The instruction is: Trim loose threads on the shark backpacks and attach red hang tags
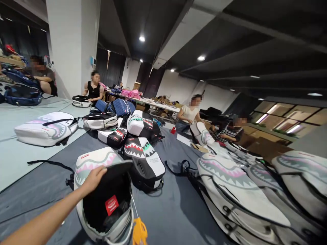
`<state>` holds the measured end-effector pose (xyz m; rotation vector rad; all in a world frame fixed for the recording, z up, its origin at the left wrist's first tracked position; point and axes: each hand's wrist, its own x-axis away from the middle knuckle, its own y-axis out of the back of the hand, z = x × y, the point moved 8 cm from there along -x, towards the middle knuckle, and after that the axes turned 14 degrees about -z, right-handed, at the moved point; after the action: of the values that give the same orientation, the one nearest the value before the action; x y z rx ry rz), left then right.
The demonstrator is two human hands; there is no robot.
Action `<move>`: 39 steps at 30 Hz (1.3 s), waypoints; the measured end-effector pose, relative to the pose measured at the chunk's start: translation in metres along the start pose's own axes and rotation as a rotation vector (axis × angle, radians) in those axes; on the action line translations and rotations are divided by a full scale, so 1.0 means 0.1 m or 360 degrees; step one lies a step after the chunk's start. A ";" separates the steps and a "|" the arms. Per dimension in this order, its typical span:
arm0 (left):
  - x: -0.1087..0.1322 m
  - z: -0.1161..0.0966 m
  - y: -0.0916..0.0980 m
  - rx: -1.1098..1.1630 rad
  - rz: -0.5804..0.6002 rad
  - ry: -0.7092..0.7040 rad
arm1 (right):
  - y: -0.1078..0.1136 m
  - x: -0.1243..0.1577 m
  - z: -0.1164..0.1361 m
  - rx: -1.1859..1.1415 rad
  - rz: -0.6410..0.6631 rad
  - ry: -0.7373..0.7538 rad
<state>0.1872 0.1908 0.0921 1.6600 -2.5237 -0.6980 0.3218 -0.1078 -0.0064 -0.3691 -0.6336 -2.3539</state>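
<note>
My left hand reaches in from the lower left and grips the top rim of an open white backpack with a pink and grey shark-mouth print. The backpack's main compartment gapes open, showing a black lining with a red label inside. An orange tag hangs at its zipper near the bottom edge. My right hand is not in view.
Several more shark-mouth backpacks lie on the grey table: a black and white one just beyond, a row along the right, another on the left table. Several people sit at tables farther back. A white pillar stands at the left.
</note>
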 end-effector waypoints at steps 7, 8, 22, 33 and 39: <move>-0.25 0.28 0.16 -0.0138 -0.0347 0.0437 | -0.18 0.45 -0.30 -0.0448 0.0034 0.0092; -0.28 0.35 0.17 -0.0156 -0.0361 0.0493 | -0.17 0.46 -0.31 -0.0488 0.0037 0.0088; -0.12 -0.04 -0.31 -0.0110 0.0338 -0.0007 | -0.48 0.22 -0.06 -0.0699 -0.0069 -0.0031; -0.17 -0.38 -0.19 -0.0296 0.0323 -0.0216 | -0.61 0.21 -0.08 -0.0628 -0.0101 -0.0146; 0.01 -0.64 -0.19 -0.0576 0.0448 -0.0754 | -0.42 -0.11 0.15 -0.0033 -0.0284 -0.0077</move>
<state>0.2208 0.1612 0.1415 1.0924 -2.6140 -1.5489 0.3035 -0.0667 -0.0128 -0.3940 -0.6902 -2.5296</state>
